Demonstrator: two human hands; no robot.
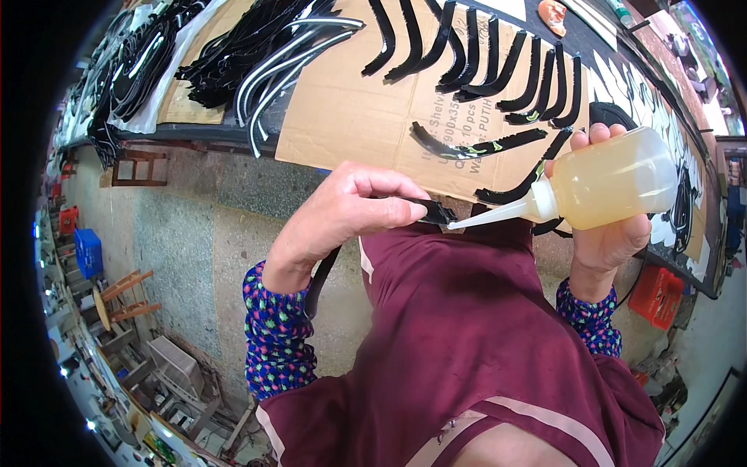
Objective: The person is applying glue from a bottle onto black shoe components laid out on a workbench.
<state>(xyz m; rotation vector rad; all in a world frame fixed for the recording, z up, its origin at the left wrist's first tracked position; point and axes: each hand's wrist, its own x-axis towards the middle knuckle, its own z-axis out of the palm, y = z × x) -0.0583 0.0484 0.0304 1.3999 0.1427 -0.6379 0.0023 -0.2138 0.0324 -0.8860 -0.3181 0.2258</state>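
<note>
- The left hand point(338, 206) pinches one black strip point(434, 212) between thumb and finger; its palm is hidden.
- The right hand point(615, 243) grasps one tilted squeeze bottle point(615, 183), which covers part of this hand.
- The white nozzle point(502, 212) points to the strip's end; whether they touch, I cannot tell.
- Beyond both hands, on one cardboard sheet point(342, 117), lie more than ten curved black pieces point(510, 66); some are cut off above.

The left hand point(342, 206) pinches the end of a black strip point(440, 213) between thumb and finger; the right hand point(611, 245) grips a translucent squeeze bottle point(615, 183) of yellowish liquid, tipped sideways. Its white nozzle point(510, 212) seemingly touches that end. Beyond, curved black pieces point(575, 89) lie on a cardboard sheet point(334, 124).
</note>
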